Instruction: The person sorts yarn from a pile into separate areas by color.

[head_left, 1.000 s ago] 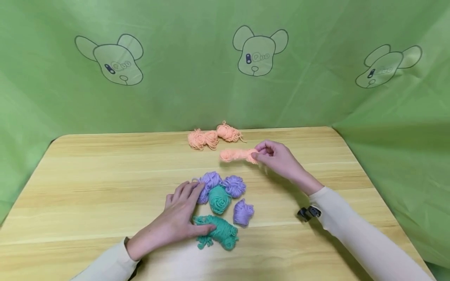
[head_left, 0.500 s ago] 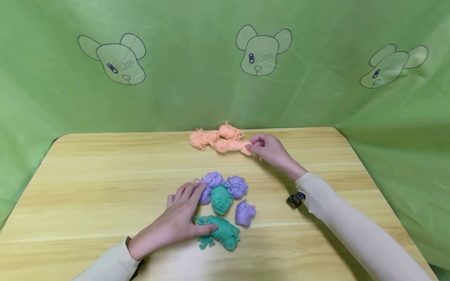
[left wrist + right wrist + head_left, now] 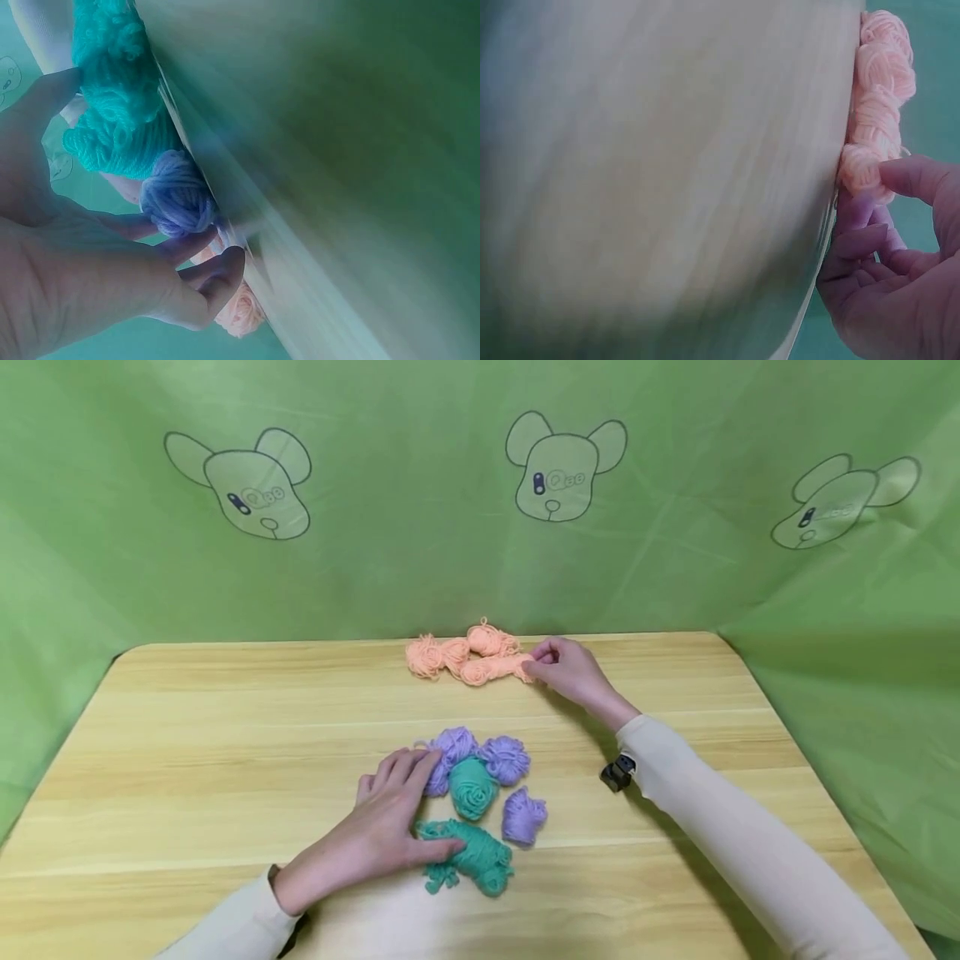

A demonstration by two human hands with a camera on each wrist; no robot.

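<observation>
Head view, right hand (image 3: 570,675): thumb and fingertips pinch the right-hand end of the front peach skein (image 3: 491,671).
Head view, peach yarn: the front peach skein lies near the far edge of the table (image 3: 225,735), just in front of the rear peach bundle (image 3: 492,639) and close against the left peach skein (image 3: 437,656).
Head view, left hand (image 3: 378,822): fingers apart and loosely bent, thumb resting on the green skein (image 3: 480,858), fingertips at the left purple yarn (image 3: 455,743); it has no closed grip.
Head view, middle group: the green ball (image 3: 473,789) sits between the left purple yarn and the right purple ball (image 3: 505,760); the near purple skein (image 3: 524,817) is just to the right, apart from both hands.
Head view, backdrop: a green cloth (image 3: 397,543) with three outlined animal heads stands behind the table.
Left wrist view, yarn at the hand: the thumb touches green yarn, purple yarn lies by the bent fingers, and peach yarn shows beyond them.
Right wrist view, pinch: the thumb presses the near end of the peach yarn against a finger, the other fingers folded below; more peach yarn extends away in line along the table.
</observation>
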